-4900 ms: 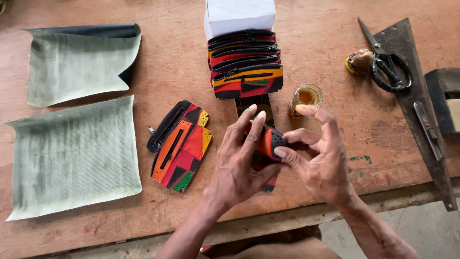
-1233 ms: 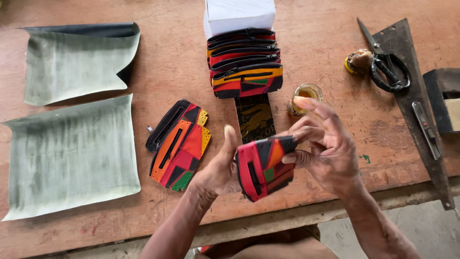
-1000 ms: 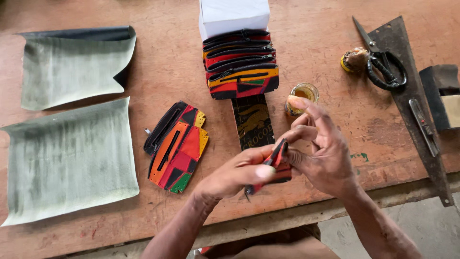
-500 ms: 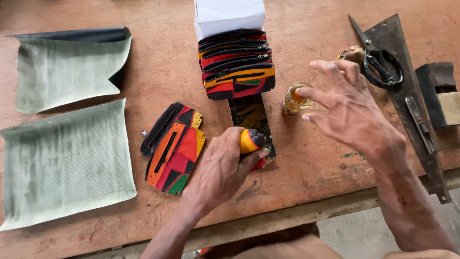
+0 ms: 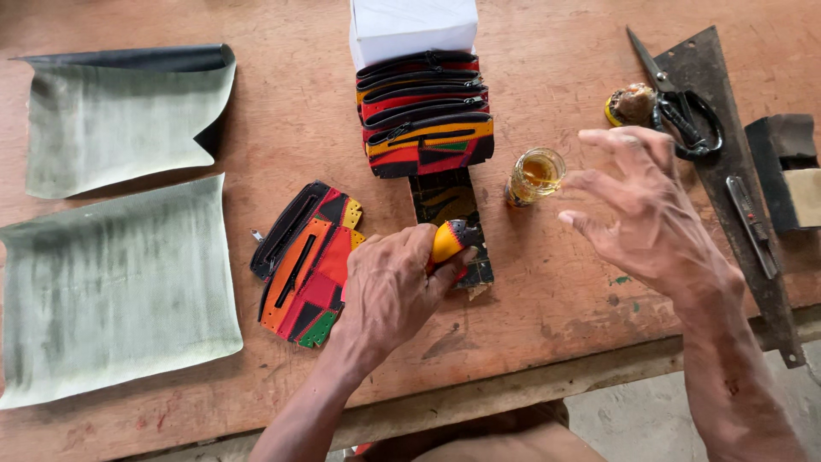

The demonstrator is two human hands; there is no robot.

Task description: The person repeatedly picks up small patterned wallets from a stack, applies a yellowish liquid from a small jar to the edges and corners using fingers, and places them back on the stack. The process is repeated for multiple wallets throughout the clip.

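My left hand [image 5: 389, 291] lies palm down in front of me, its back facing up and the knuckles slightly raised. Its fingers curl inward and the thumb presses in from the side, closed around something small. My left forearm runs up from the bottom edge, angled to the right. My right hand [image 5: 646, 214] hovers higher and further right, empty, palm down, fingers [image 5: 599, 184] spread wide and loosely bent, pointing left. My right forearm slants in from the lower right corner. The two hands are well apart.
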